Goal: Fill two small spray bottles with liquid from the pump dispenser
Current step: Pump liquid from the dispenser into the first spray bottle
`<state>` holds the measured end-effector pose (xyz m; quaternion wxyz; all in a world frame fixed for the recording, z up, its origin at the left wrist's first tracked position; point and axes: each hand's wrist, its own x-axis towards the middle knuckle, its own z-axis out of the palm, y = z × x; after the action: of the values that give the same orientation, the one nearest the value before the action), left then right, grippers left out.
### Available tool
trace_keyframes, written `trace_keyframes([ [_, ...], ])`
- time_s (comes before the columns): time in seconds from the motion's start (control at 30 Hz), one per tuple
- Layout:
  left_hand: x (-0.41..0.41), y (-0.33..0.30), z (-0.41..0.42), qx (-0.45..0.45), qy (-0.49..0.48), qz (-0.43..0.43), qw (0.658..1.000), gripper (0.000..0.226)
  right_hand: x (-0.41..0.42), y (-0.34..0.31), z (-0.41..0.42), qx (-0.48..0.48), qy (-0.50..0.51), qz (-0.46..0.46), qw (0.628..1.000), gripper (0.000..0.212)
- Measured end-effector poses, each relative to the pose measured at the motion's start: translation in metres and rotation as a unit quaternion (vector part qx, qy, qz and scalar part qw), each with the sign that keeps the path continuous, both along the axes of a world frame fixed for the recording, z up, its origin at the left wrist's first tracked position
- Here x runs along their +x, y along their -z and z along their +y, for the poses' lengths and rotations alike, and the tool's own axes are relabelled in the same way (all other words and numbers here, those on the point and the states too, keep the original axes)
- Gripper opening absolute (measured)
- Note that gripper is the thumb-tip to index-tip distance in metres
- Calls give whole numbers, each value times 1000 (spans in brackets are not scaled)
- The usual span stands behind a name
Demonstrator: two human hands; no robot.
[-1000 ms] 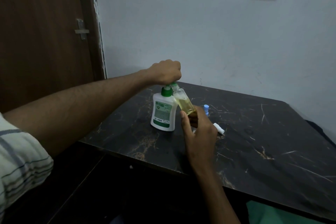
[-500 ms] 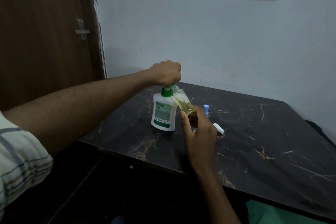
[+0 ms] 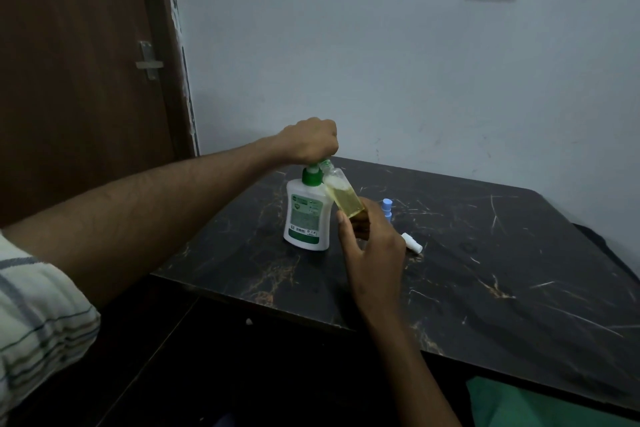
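Tilted half-full spray bottle (image 3: 344, 196) meets upright pump dispenser (image 3: 306, 218).

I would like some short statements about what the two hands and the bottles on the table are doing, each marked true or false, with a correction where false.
1. The left hand sits on top of the pump dispenser, over its head. True.
2. The right hand holds a small clear bottle tilted, its mouth up at the dispenser's spout. True.
3. The small clear bottle holds no liquid. False: yellowish liquid fills much of it.
4. The pump dispenser lies on its side. False: it stands upright on the dark table.
5. A blue-topped item stands behind the right hand. True.
6. The white piece hangs on the wall. False: it lies on the table.
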<state>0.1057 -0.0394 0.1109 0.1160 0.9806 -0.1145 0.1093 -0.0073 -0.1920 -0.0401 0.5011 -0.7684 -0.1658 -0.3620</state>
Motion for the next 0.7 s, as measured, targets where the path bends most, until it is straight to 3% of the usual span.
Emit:
trace_keyframes([
  [0.23,-2,-8,-3,2,-5,-1,1000,10,0,0,3,-2,16,-1,1000,44],
  [0.4,-2,-1,4,13,-8,12,1000,16,-3,-1,6,-1,9,-8,1000,38],
  [0.57,-2,-3,0,-16,-13,-14,1000,5,-3,0,6,2,2,-13,1000,36],
  [0.7,-3,0,3,-15,-21,-12,1000,15,-5,-1,7,8,-1,-7,1000,37],
])
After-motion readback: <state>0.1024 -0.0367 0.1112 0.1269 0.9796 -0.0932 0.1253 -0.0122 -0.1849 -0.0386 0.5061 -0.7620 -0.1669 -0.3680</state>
